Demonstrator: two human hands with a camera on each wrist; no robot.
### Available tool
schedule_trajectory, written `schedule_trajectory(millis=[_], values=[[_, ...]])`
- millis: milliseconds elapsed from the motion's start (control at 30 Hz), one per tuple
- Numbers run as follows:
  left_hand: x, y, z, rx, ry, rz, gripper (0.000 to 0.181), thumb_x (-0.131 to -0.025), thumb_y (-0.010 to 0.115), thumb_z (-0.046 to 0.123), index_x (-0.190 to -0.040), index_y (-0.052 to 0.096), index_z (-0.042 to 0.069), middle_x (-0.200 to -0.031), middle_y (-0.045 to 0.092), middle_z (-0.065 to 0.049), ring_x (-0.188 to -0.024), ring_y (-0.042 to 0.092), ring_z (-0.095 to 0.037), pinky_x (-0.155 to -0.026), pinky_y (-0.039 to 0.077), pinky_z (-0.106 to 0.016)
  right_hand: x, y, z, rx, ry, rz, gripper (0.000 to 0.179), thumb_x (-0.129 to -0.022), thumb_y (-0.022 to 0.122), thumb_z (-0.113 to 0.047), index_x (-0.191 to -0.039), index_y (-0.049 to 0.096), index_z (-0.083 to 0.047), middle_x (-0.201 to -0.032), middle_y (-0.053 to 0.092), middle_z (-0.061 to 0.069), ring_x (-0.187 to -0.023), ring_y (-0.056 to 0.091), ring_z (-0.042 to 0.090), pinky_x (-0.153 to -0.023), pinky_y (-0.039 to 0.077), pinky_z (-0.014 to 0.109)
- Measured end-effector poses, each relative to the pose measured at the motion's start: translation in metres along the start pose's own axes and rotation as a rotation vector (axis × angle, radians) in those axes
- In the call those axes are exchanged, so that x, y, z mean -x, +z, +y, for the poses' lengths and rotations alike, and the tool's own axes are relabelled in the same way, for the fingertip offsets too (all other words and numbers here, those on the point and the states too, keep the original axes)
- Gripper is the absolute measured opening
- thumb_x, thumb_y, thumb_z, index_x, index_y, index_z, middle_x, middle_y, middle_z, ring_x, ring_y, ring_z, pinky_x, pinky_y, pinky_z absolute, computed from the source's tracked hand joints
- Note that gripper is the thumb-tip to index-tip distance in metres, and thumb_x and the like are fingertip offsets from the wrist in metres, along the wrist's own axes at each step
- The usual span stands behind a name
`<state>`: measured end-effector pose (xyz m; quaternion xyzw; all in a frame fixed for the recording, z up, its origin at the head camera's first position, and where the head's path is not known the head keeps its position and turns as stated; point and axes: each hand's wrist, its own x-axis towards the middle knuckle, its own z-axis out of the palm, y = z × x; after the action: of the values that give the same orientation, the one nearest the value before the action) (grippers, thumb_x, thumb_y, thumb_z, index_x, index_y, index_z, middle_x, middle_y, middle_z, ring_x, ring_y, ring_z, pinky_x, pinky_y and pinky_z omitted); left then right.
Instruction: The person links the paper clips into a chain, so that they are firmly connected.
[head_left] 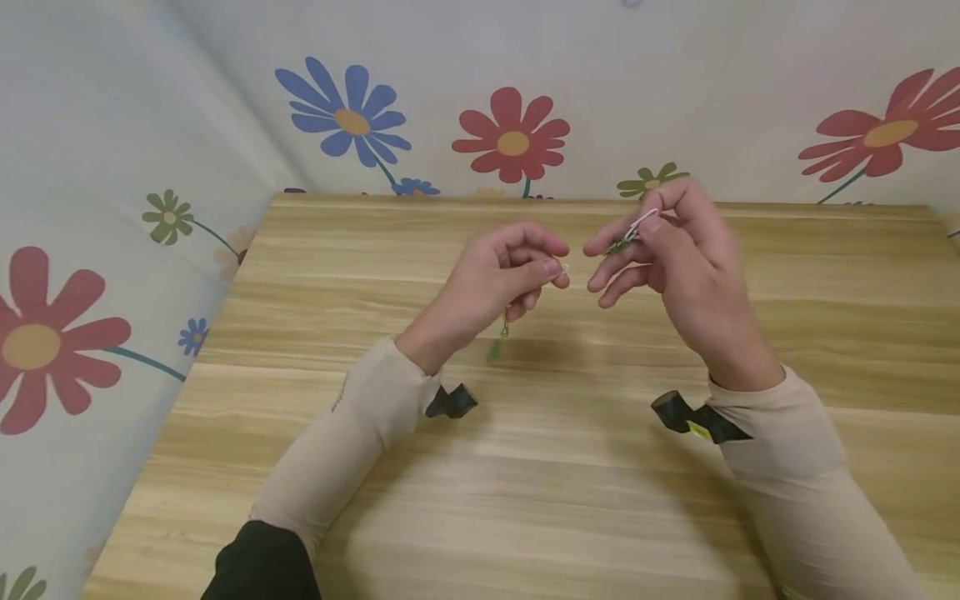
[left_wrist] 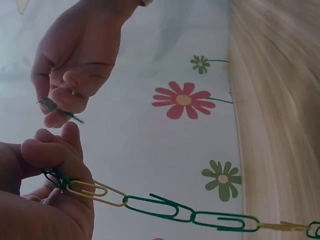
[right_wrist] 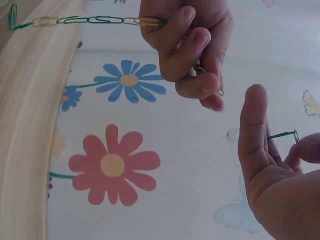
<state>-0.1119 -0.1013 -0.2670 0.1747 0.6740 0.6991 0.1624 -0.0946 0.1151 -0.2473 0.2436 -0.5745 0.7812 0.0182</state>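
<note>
- A person's left hand (head_left: 506, 271) pinches a pale clip (head_left: 566, 270) between thumb and fingers, the little wire's tip peeking out on the side toward the right hand (head_left: 686, 258).
- The right hand pinches a white clip (head_left: 643, 219) at its thumb tip; a green clip (head_left: 618, 247) extends from it, on the side nearer the left hand.
- The relation that appears to count: in the head view, the white-and-green pair's long axis slants down and left from the right thumb, roughly toward the left fingertips. The two ends face each other across a narrow gap, not touching; the right hand sits slightly higher in that view.
- A chain of paper clips (left_wrist: 193, 216), green and gold, trails from the left hand's far side, away from the pale tip, and hangs below that grip over the wooden table (head_left: 562, 517).
- Whether the pale clip joins that chain inside the left hand cannot be told; fingers cover the stretch between.
</note>
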Motion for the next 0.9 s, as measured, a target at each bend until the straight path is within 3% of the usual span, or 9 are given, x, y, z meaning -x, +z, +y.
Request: schedule_trajectory(millis=[200,300,533,700,800,900], values=[[0.005,0.009,-0.002,0.038,0.022,-0.109,0.026,-0.101,0.059,0.001,-0.126,0.062,-0.003,-0.091,0.069,-0.016,-0.055,0.044,-0.020,-0.047,0.036,-0.026,0.000,0.001,0.004,-0.271,0.089,-0.084,0.018,-0.105,0.026,-0.003,-0.096,0.042,-0.005,-0.077,0.063,0.019,-0.064,0.062,0.027,-0.054,0.055,0.036],[0.007,0.012,-0.001,0.027,0.008,-0.105,0.025,-0.101,0.059,0.001,-0.124,0.064,-0.003,-0.090,0.069,-0.015,-0.056,0.045,-0.019,-0.047,0.037,-0.025,0.000,0.002,0.007,-0.362,0.131,-0.124,0.019,-0.106,0.027,-0.004,-0.096,0.042,-0.005,-0.076,0.063,0.018,-0.063,0.059,0.026,-0.053,0.051,0.034],[0.009,0.012,0.005,0.017,-0.055,-0.035,0.016,-0.099,0.063,0.003,-0.112,0.069,-0.004,-0.086,0.070,-0.012,-0.056,0.045,-0.016,-0.047,0.038,-0.024,-0.001,0.005,0.012,-0.262,0.107,-0.152,0.018,-0.103,0.030,-0.001,-0.092,0.042,-0.005,-0.077,0.062,0.017,-0.058,0.058,0.026,-0.049,0.047,0.031],[0.009,0.009,0.008,0.061,-0.104,0.019,0.011,-0.099,0.064,0.005,-0.104,0.070,-0.002,-0.084,0.071,-0.010,-0.054,0.044,-0.015,-0.046,0.035,-0.024,-0.003,-0.004,0.013,-0.383,0.081,-0.189,0.017,-0.099,0.034,0.007,-0.092,0.049,0.003,-0.094,0.067,0.026,-0.065,0.065,0.031,-0.050,0.052,0.034],[0.008,0.006,0.009,0.050,-0.105,0.040,0.009,-0.098,0.065,0.006,-0.101,0.070,0.000,-0.084,0.071,-0.011,-0.053,0.043,-0.015,-0.045,0.034,-0.024,-0.004,-0.013,0.008,-0.411,0.062,-0.130,0.022,-0.094,0.031,0.014,-0.088,0.051,0.011,-0.103,0.066,0.031,-0.063,0.065,0.034,-0.049,0.053,0.035],[0.009,0.003,0.010,0.019,-0.101,0.051,0.009,-0.097,0.066,0.007,-0.100,0.071,0.000,-0.083,0.071,-0.012,-0.052,0.042,-0.015,-0.044,0.032,-0.023,-0.003,-0.020,0.003,-0.252,0.061,-0.036,0.025,-0.092,0.031,0.015,-0.086,0.054,0.014,-0.099,0.067,0.028,-0.054,0.059,0.031,-0.043,0.046,0.032]])
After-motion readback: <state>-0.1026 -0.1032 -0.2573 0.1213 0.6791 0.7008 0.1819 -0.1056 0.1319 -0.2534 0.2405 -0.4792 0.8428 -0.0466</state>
